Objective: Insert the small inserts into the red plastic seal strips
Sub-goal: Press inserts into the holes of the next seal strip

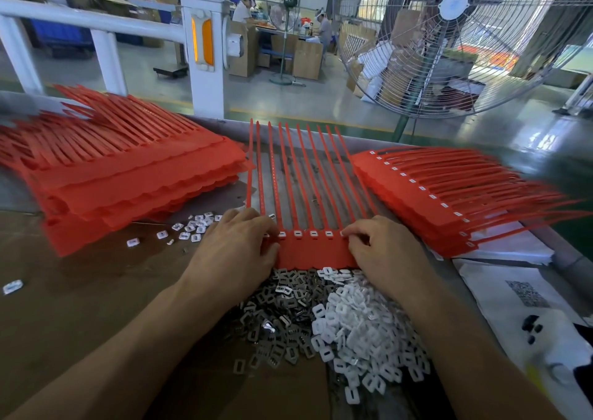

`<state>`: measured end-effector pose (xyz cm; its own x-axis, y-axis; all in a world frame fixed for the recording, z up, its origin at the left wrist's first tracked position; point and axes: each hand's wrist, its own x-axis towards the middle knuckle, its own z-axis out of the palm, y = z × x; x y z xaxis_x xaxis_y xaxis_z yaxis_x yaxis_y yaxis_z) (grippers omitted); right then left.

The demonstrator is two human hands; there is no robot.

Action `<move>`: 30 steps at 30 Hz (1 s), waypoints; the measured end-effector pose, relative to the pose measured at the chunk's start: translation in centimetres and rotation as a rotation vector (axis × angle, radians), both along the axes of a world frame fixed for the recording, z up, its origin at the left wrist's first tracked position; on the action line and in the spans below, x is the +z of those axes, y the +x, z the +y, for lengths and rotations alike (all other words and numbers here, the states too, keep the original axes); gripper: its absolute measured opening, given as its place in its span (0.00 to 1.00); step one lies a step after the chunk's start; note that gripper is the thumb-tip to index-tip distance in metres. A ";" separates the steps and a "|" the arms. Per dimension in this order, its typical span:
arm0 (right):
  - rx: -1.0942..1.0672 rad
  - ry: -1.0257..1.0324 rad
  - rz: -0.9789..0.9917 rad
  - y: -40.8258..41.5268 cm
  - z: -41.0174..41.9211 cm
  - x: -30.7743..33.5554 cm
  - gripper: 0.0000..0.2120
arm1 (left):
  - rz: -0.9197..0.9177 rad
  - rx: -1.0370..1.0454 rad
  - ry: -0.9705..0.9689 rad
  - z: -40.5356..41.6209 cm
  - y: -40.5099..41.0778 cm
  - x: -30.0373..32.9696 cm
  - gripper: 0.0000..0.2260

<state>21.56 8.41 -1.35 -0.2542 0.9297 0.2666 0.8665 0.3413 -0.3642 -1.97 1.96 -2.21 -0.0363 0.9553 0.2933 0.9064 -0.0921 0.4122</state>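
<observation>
Nearest us, low in the frame, the loose inserts (337,320) lie heaped just below the red seal strip sheet (316,253) at centre, its tails running toward the top. Our left hand (237,246) and right hand (382,249) flank it, curled fingertips pressing the socket row; we judge the right nearer the white pile.

We look out over a glossy grey-green floor (288,99) marked with yellow lines. A white railing (90,23) runs left to a white post (205,51) with orange reflectors. A big caged fan (455,34) stands right; cardboard boxes (306,59) surround distant seated workers (244,9).
</observation>
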 end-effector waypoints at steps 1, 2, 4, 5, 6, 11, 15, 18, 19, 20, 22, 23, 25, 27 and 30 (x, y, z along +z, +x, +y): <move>0.002 -0.006 0.001 0.0 0.0 0.0 0.12 | 0.001 0.000 -0.004 0.0 0.0 0.0 0.12; 0.003 -0.014 0.003 0.1 0.0 0.0 0.12 | 0.001 0.001 -0.008 0.0 0.0 0.1 0.12; 0.000 -0.031 0.009 0.0 0.1 0.2 0.13 | 0.000 0.002 -0.011 -0.1 0.1 0.1 0.12; -0.002 -0.035 0.003 0.0 0.1 0.2 0.13 | 0.001 0.003 -0.011 -0.1 0.1 0.1 0.12; -0.003 -0.036 -0.009 -0.1 0.2 0.3 0.13 | 0.003 0.003 -0.012 -0.1 0.1 0.1 0.12; -0.002 -0.048 -0.048 -0.3 0.3 0.6 0.14 | 0.000 0.008 -0.008 -0.1 0.2 0.2 0.11; 0.004 -0.035 -0.029 -0.2 0.1 0.3 0.14 | -0.006 0.007 -0.014 -0.2 0.2 0.3 0.11; -0.003 -0.032 0.082 0.3 0.0 -0.1 0.14 | -0.009 0.003 -0.008 -0.2 0.1 0.2 0.11; -0.009 -0.047 0.135 0.5 0.2 -0.1 0.13 | -0.009 0.004 -0.007 -0.2 0.1 0.2 0.11; -0.012 -0.063 0.170 0.7 0.3 0.0 0.12 | -0.009 0.004 -0.008 -0.2 0.1 0.2 0.12; 0.000 -0.081 0.189 1.1 0.7 0.2 0.10 | -0.009 0.003 -0.008 -0.1 0.1 0.2 0.12; 0.012 -0.086 0.191 1.2 0.7 0.2 0.09 | -0.009 0.002 -0.009 -0.1 0.1 0.2 0.12; 0.050 -0.102 0.194 1.4 0.5 0.5 0.07 | -0.008 -0.002 -0.014 -0.1 0.1 0.2 0.12; 0.127 -0.132 0.207 1.4 0.1 0.8 0.05 | -0.006 -0.005 -0.010 -0.1 0.1 0.1 0.12; 0.256 -0.206 0.192 1.2 -0.6 1.4 0.02 | -0.005 -0.005 -0.003 -0.1 0.1 0.2 0.12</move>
<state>22.77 7.80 0.01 -0.4485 0.8817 0.1465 0.6721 0.4407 -0.5950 -1.87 1.87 -2.04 -0.0325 0.9563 0.2906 0.9040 -0.0959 0.4167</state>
